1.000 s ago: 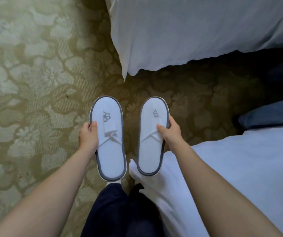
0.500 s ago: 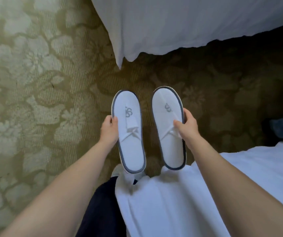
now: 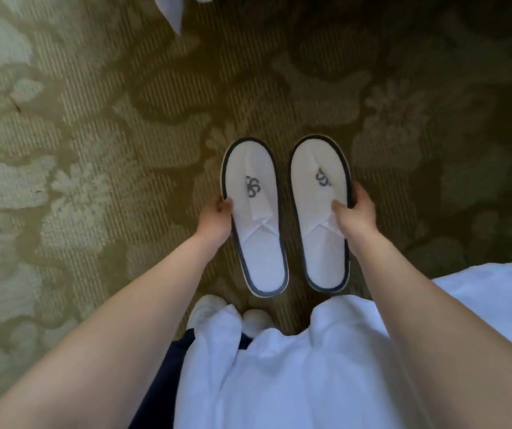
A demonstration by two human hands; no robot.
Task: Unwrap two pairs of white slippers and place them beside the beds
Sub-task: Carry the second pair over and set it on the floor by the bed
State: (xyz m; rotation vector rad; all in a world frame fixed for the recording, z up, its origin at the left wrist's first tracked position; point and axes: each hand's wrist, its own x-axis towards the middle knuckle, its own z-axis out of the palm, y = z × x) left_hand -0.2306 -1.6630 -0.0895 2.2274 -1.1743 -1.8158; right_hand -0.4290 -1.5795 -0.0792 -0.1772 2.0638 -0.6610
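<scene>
Two white slippers with dark grey trim and a grey logo hang side by side over the carpet, toes pointing away from me. My left hand (image 3: 216, 218) grips the left slipper (image 3: 256, 218) by its outer edge. The right slipper (image 3: 321, 212) is pinched at its outer edge by my right hand (image 3: 355, 216). A near bed's white cover (image 3: 496, 308) lies at the lower right, just behind the slippers' heels. Only a corner of the far bed's white cover (image 3: 172, 10) shows at the top.
Green-gold floral carpet (image 3: 93, 150) fills the floor between the beds. My two light shoes (image 3: 206, 308) stand just below the slippers, with my dark trousers (image 3: 168, 382) and white bedding (image 3: 279, 366) bunched against my legs.
The view has tilted down and shifted right, so the far bed has nearly left the frame. Both hands have carried the slippers lower toward the carpet, closer together, beside the near bed.
</scene>
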